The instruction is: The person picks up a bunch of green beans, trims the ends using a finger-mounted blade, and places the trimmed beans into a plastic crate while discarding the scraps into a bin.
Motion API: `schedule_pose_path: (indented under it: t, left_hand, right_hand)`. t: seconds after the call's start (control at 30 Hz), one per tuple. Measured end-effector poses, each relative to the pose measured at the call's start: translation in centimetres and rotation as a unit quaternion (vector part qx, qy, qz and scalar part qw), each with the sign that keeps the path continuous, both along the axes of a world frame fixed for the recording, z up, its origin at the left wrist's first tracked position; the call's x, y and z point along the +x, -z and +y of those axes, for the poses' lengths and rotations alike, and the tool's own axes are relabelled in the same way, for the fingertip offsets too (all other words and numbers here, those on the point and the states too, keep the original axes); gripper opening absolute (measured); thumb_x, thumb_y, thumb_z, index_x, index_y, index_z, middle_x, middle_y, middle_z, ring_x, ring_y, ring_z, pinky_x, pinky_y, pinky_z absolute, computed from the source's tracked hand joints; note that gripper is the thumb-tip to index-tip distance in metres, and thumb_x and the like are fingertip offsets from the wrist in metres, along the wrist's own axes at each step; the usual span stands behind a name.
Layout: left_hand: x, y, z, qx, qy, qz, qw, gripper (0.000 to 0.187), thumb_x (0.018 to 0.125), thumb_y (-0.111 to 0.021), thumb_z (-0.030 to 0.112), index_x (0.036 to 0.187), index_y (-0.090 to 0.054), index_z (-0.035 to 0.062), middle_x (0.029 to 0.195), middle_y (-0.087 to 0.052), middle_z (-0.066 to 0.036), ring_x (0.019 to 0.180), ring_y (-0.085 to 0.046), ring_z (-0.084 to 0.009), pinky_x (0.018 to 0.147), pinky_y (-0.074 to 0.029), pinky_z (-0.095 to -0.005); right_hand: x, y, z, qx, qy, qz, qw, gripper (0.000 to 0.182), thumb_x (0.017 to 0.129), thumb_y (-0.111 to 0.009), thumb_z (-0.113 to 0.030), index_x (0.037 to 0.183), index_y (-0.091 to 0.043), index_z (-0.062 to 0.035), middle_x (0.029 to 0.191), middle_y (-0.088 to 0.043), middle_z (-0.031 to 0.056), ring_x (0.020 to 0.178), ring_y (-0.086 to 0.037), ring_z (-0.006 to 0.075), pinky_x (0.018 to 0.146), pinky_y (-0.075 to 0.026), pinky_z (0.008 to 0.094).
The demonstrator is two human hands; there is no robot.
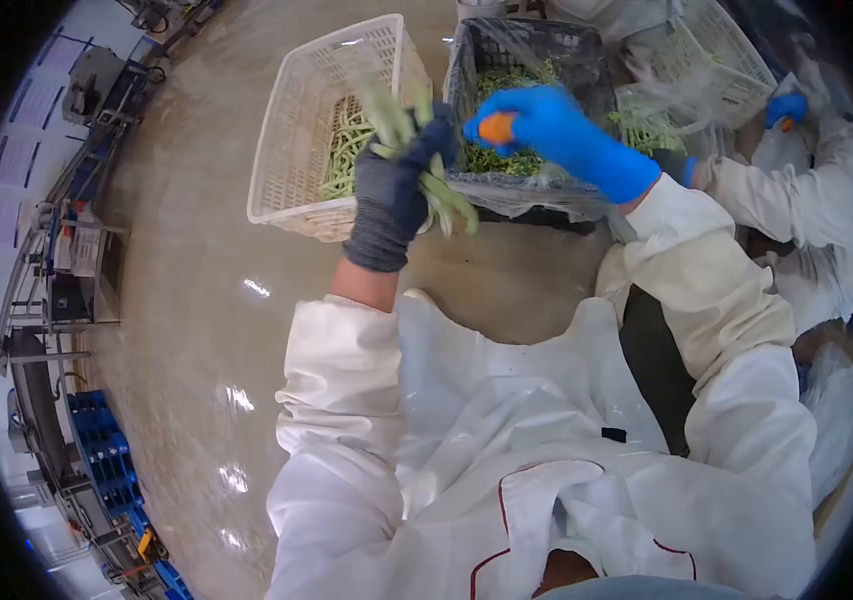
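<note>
My left hand (394,185), in a dark grey knit glove, is closed around a bunch of long green beans (449,203); their ends stick out above and below the fist, the upper ones blurred. It is over the near right corner of a white slatted crate (276,150) with more green beans (344,160) inside. In a blue glove, my right hand (561,130) grips an orange-handled tool (496,127); its working end cannot be made out. Below that hand stands a dark crate (531,32) lined with clear plastic, holding green trimmings (491,160).
At right sits a co-worker in white sleeves (796,195), whose blue-gloved hand (786,108) holds something orange. Another white crate (721,60) is tilted behind. Blue plastic pallets or crates (104,450) and metal equipment (96,240) line the left wall. The floor (186,300) is wet and shiny.
</note>
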State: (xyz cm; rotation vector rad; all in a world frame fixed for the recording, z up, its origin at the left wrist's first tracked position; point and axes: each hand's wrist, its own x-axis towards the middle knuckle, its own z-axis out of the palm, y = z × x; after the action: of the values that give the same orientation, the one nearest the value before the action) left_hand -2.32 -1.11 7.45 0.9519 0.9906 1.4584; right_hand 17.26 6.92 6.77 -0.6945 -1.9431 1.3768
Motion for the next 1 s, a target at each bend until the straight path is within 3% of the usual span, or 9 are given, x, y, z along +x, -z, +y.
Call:
schedule_pose_path:
  t: [0.13, 0.23, 0.33, 0.43, 0.53, 0.63, 0.73, 0.93, 1.0]
  left_hand:
    - [-3.6, -0.9, 1.1, 0.103, -0.056, -0.063, 0.991, 0.032, 0.091, -0.064, 0.02, 0.117, -0.059, 0.0015, 0.09, -0.063, -0.007, 0.082, -0.06, -0.0149, 0.071, -0.05, -0.0278]
    - [-5.5, -1.7, 0.7, 0.065, -0.092, -0.139, 0.984, 0.032, 0.091, -0.064, 0.02, 0.118, -0.059, 0.0035, 0.091, -0.062, -0.005, 0.082, -0.06, -0.0157, 0.072, -0.051, -0.0289]
    - [-7.0, -1.2, 0.6, 0.063, -0.056, -0.171, 0.982, 0.033, 0.093, -0.06, 0.02, 0.123, -0.056, 0.007, 0.099, -0.06, -0.003, 0.092, -0.059, -0.0171, 0.076, -0.052, -0.0305]
    - [-7.0, -1.0, 0.6, 0.029, -0.063, -0.172, 0.983, 0.033, 0.094, -0.058, 0.019, 0.125, -0.056, 0.0079, 0.103, -0.059, -0.003, 0.097, -0.058, -0.0182, 0.081, -0.052, -0.0316]
    - [-6.1, -1.3, 0.6, 0.016, -0.08, -0.161, 0.984, 0.031, 0.094, -0.057, 0.017, 0.123, -0.057, 0.0071, 0.106, -0.059, -0.005, 0.098, -0.058, -0.0191, 0.081, -0.052, -0.0314]
    - [-5.2, -1.1, 0.6, 0.032, -0.077, -0.166, 0.983, 0.026, 0.091, -0.062, 0.016, 0.115, -0.06, 0.0042, 0.099, -0.062, -0.008, 0.091, -0.062, -0.0201, 0.076, -0.056, -0.0303]
    - [-4.7, -1.4, 0.4, 0.027, -0.083, -0.173, 0.981, 0.025, 0.09, -0.065, 0.015, 0.11, -0.061, 0.0021, 0.095, -0.063, -0.009, 0.086, -0.064, -0.0206, 0.073, -0.058, -0.0307]
    - [-4.5, -1.5, 0.4, 0.002, -0.089, -0.126, 0.988, 0.027, 0.09, -0.063, 0.013, 0.112, -0.06, -0.0014, 0.097, -0.065, -0.011, 0.084, -0.065, -0.0205, 0.073, -0.058, -0.0319]
    - [-4.3, -1.6, 0.2, -0.021, -0.081, -0.051, 0.995, 0.028, 0.089, -0.063, 0.011, 0.114, -0.059, -0.0026, 0.096, -0.066, -0.011, 0.082, -0.066, -0.0198, 0.072, -0.057, -0.0306]
  right_hand:
    - [1.0, 1.7, 0.2, 0.115, -0.031, -0.256, 0.959, 0.019, 0.078, -0.06, -0.013, 0.089, -0.069, -0.0006, 0.081, -0.068, 0.0172, 0.072, -0.066, 0.0265, 0.067, -0.052, 0.0386]
    - [3.2, 5.1, 2.3, 0.273, 0.072, -0.474, 0.834, 0.019, 0.074, -0.06, -0.01, 0.088, -0.07, -0.0038, 0.086, -0.068, 0.0192, 0.079, -0.066, 0.0381, 0.07, -0.053, 0.046]
    - [4.9, 6.7, 4.8, 0.332, 0.185, -0.48, 0.79, 0.026, 0.074, -0.059, -0.009, 0.097, -0.071, -0.0079, 0.089, -0.067, 0.0191, 0.083, -0.065, 0.0378, 0.075, -0.053, 0.0466]
    - [4.1, 4.8, 4.1, 0.454, 0.221, -0.333, 0.796, 0.034, 0.076, -0.06, -0.012, 0.108, -0.069, -0.0088, 0.097, -0.067, 0.0199, 0.084, -0.067, 0.032, 0.079, -0.053, 0.0422]
    - [1.4, 1.9, 2.5, 0.112, 0.011, -0.108, 0.988, 0.038, 0.079, -0.06, -0.012, 0.116, -0.066, -0.004, 0.1, -0.068, 0.0178, 0.084, -0.066, 0.022, 0.08, -0.053, 0.0344]
    - [0.1, 0.3, 0.3, -0.057, -0.128, -0.007, 0.99, 0.033, 0.085, -0.057, -0.006, 0.116, -0.065, -0.0041, 0.105, -0.067, 0.0071, 0.092, -0.06, 0.0125, 0.087, -0.047, 0.029]
    - [-0.3, -1.1, -1.4, -0.113, -0.124, -0.057, 0.984, 0.028, 0.086, -0.056, -0.007, 0.113, -0.066, -0.0015, 0.098, -0.068, 0.0061, 0.087, -0.061, 0.0126, 0.084, -0.048, 0.0285]
    - [-0.7, -0.9, -2.4, -0.042, -0.069, 0.036, 0.996, 0.02, 0.086, -0.062, -0.014, 0.099, -0.068, -0.0003, 0.09, -0.07, 0.0089, 0.081, -0.065, 0.0149, 0.075, -0.051, 0.0273]
    - [-0.5, -1.8, -3.8, 0.124, -0.084, 0.0, 0.989, 0.016, 0.084, -0.061, -0.012, 0.097, -0.067, -0.0029, 0.089, -0.068, 0.011, 0.081, -0.065, 0.0215, 0.074, -0.051, 0.0316]
